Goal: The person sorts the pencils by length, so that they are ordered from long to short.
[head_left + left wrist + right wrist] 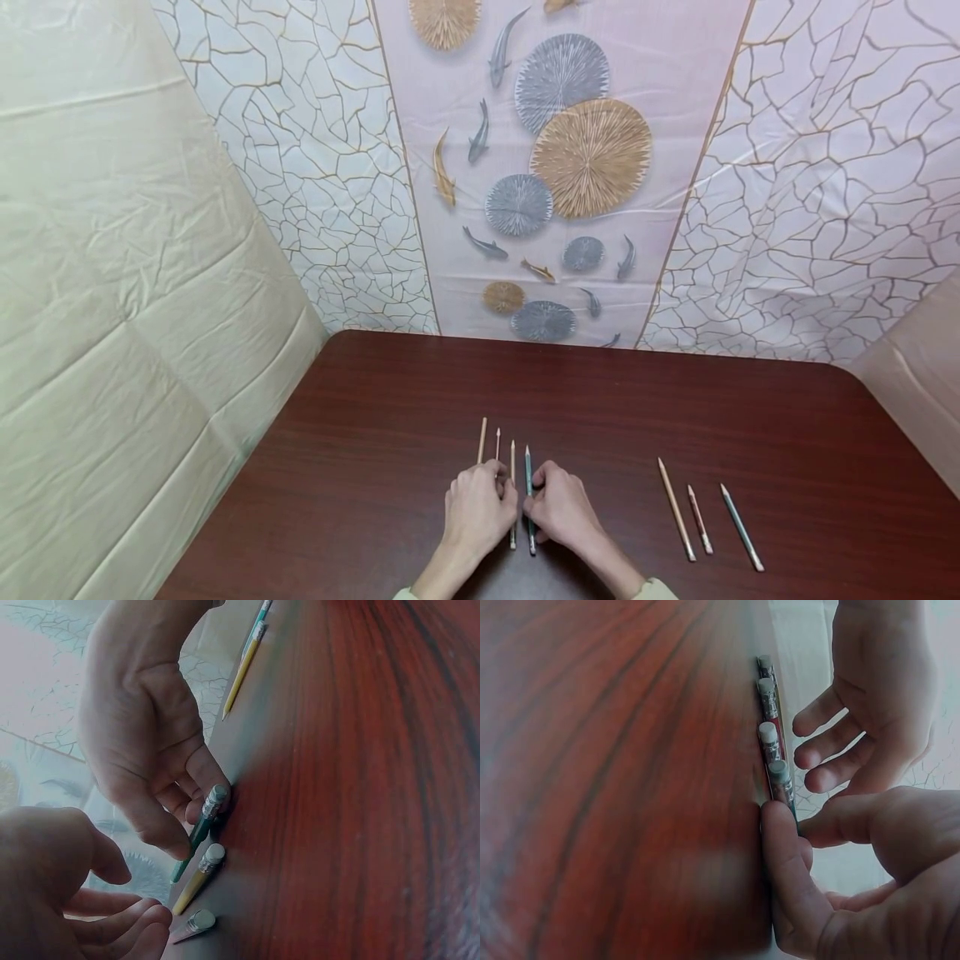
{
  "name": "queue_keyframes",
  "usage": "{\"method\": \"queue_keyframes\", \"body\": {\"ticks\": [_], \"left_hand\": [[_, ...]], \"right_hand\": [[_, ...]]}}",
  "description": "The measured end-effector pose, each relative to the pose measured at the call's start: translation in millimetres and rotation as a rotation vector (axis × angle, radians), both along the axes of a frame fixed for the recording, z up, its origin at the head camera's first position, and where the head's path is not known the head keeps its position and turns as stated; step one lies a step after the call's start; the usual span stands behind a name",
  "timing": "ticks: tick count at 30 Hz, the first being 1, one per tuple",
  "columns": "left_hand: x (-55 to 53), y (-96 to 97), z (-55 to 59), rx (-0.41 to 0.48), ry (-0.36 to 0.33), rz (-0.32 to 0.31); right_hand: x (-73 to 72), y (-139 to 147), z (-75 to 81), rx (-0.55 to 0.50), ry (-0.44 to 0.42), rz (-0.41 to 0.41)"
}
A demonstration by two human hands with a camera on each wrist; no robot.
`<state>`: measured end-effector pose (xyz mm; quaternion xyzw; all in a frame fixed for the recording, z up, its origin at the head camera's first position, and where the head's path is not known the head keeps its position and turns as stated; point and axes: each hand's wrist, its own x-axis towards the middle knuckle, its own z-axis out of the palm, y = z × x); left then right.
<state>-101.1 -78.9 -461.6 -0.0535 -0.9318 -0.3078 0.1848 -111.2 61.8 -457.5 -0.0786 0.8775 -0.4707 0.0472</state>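
A green pencil [528,467] lies at the right end of a row, its eraser end toward the person. My right hand [564,506] pinches it between thumb and fingers, as the right wrist view also shows. My left hand [480,507] is over the row, fingers loosely bent with nothing between them. Left of the green pencil lie a natural-wood pencil [513,458], a thin reddish pencil [498,440] and another light wooden pencil [482,440], partly hidden by the left hand. Their eraser ends show in the right wrist view.
On the right of the dark red-brown table [390,375] lie a light wooden pencil [677,510], a short reddish pencil [699,518] and a blue-green pencil [742,528], spaced apart. A patterned cloth [525,250] hangs behind the table's far edge.
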Motion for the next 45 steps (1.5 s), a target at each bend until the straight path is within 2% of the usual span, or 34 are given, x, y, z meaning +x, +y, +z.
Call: {"method": "queue_keyframes", "body": {"ticks": [30, 45], "left_hand": [[0.7, -2.1, -0.2, 0.010, -0.010, -0.010], [0.7, -1.6, 0.4, 0.014, -0.017, -0.013]], "right_hand": [[-6.1, -1.8, -2.4, 0.010, 0.015, 0.009], [-2.7, -0.1, -1.6, -0.025, -0.012, -0.004]]}}
